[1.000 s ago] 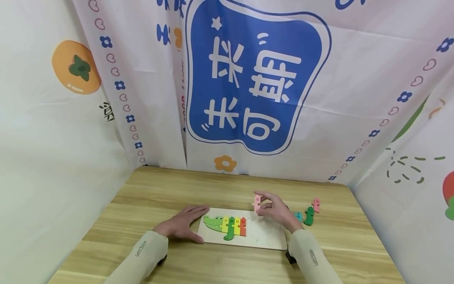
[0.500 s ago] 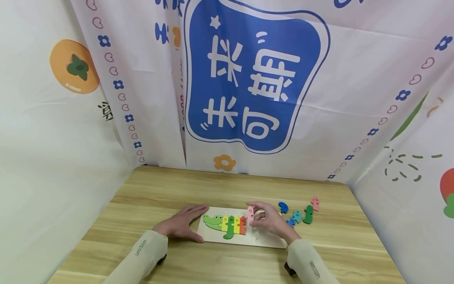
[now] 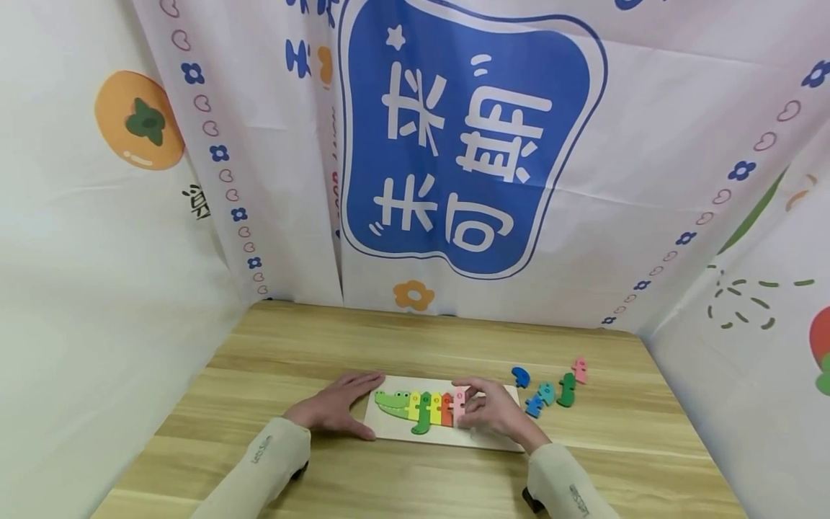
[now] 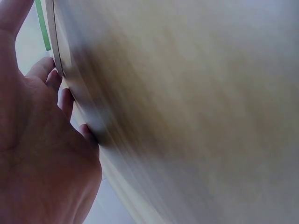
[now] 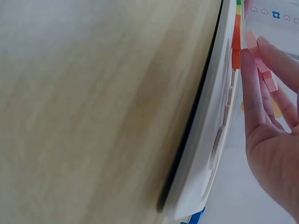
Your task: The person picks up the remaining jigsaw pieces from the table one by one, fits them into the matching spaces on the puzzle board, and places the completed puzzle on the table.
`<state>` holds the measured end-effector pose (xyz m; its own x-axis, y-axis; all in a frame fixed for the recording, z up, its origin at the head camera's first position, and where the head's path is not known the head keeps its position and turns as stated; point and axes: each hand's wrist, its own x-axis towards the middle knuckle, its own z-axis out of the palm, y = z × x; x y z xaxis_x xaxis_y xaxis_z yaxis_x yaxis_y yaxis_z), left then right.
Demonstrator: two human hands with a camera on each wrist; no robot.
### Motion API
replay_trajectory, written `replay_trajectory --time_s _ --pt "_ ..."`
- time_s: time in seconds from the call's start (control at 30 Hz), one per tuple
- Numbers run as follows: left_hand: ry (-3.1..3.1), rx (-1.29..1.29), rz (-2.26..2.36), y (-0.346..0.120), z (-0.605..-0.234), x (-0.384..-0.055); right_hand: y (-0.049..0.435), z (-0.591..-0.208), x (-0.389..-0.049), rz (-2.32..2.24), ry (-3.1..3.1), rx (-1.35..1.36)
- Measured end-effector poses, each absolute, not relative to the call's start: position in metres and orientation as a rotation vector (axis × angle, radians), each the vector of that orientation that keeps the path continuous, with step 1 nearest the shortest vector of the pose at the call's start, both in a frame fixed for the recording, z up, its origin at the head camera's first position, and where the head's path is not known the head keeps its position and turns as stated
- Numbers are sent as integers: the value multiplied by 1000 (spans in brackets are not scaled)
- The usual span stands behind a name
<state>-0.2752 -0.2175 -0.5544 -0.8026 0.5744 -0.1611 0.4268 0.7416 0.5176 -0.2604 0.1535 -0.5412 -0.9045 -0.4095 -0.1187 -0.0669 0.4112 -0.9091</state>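
Pale and rectangular, a puzzle board (image 3: 447,441) lies on the table in the head view. On its left part sit a crocodile head piece (image 3: 391,405), yellow and green pieces and a red-orange piece (image 3: 447,411). My left hand (image 3: 333,409) rests at the board's left end, thumb and fingers spread along its edges. Between thumb and fingers, my right hand (image 3: 498,412) pinches a pink puzzle piece (image 3: 459,404) just right of the red-orange one. In the right wrist view that pink piece (image 5: 262,66) appears tilted and raised off the board.
Right of the board lie loose puzzle pieces: a dark blue curved piece (image 3: 521,377), a blue piece (image 3: 534,406), a teal piece (image 3: 547,393), a green piece (image 3: 567,390) and another pink piece (image 3: 580,370). A printed cloth (image 3: 292,238) hangs behind the wooden table (image 3: 311,339).
My right hand has carried the pink piece left and down to beside the red-orange piece. Loose blue pieces it had covered now show. The left hand has stayed put.
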Motion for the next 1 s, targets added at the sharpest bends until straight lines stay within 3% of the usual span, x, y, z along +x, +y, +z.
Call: replay_trajectory --time_s 1.0 --pt "2633 782 665 -220 -556 -277 149 -555 -269 -1273 2537 -417"
